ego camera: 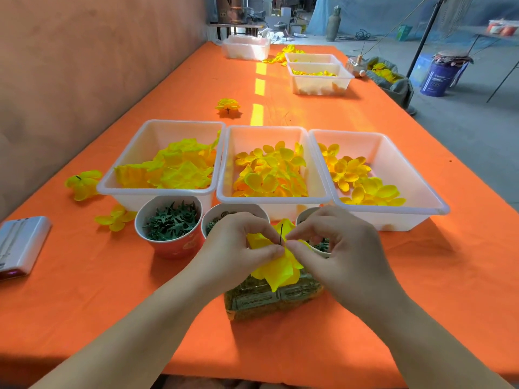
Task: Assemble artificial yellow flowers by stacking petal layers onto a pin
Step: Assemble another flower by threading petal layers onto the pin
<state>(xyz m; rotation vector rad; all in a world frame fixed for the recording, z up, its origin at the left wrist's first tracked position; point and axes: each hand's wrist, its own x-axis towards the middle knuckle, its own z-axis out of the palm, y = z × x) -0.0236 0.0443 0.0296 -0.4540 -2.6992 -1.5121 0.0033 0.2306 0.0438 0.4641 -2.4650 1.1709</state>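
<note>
Head: L hand (pixel 238 249), R hand (pixel 348 248) pinch petal layer (pixel 280 272), blocking mid cup (pixel 224 213).

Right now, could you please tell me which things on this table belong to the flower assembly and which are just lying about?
Job: pin, petal layer, both held by left hand and right hand; three near petal tubs; cup of green star pieces.
Lying about: white device; far tubs; blue bucket.

Six white bins (pixel 146 141) (pixel 264 136) (pixel 393 153) (pixel 245 49) (pixel 313 56) (pixel 320 85): three at middle of table (pixel 421 276), three toward far edge. Three cups (pixel 168 245) (pixel 233 206) (pixel 306 213). Three loose flowers (pixel 227 105) (pixel 83 184) (pixel 115 219). One pin (pixel 281 233). One petal layer (pixel 280 272).
</note>
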